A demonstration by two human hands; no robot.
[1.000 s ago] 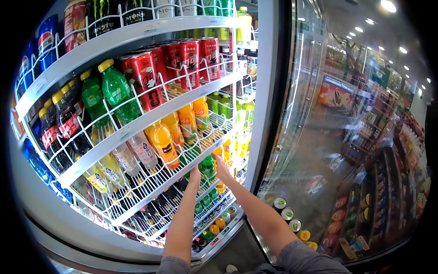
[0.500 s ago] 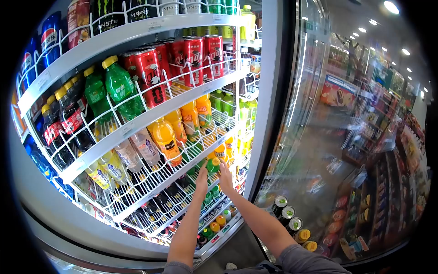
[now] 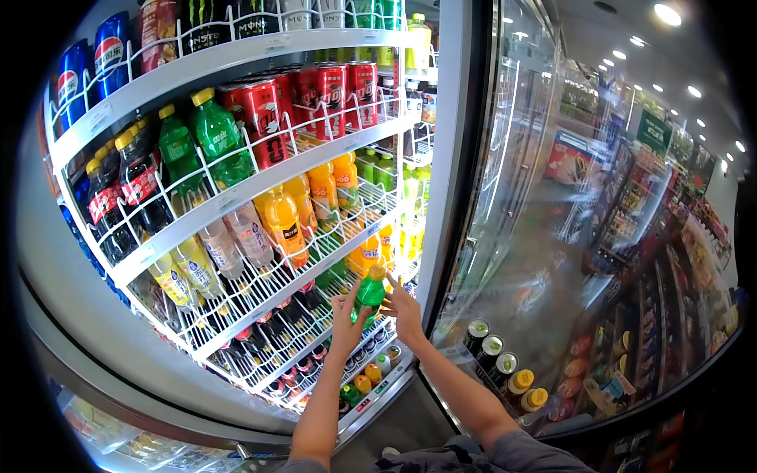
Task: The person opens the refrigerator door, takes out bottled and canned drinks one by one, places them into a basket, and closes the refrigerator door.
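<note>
A green soda bottle (image 3: 369,295) with a yellow cap is tilted between my hands, in front of the lower wire shelf. My left hand (image 3: 345,322) is closed on its left side, thumb and fingers against the green plastic. On the other side, my right hand (image 3: 404,315) has its fingers spread close beside the bottle; whether they touch it I cannot tell. Just behind and above are orange drink bottles (image 3: 364,254) on the shelf. Larger orange juice bottles (image 3: 284,225) and clear-bodied bottles (image 3: 251,235) stand to the left on the same rack.
Red cans (image 3: 264,118), green bottles (image 3: 217,140) and cola bottles (image 3: 138,177) fill the shelf above, behind white wire rails. The fridge's glass door (image 3: 505,205) stands open at the right. Cans (image 3: 493,345) and yellow-capped bottles (image 3: 520,381) are low on the door side.
The green bottle has come up and tilted, showing more of its body. My right fingers have spread. The view has shifted slightly.
</note>
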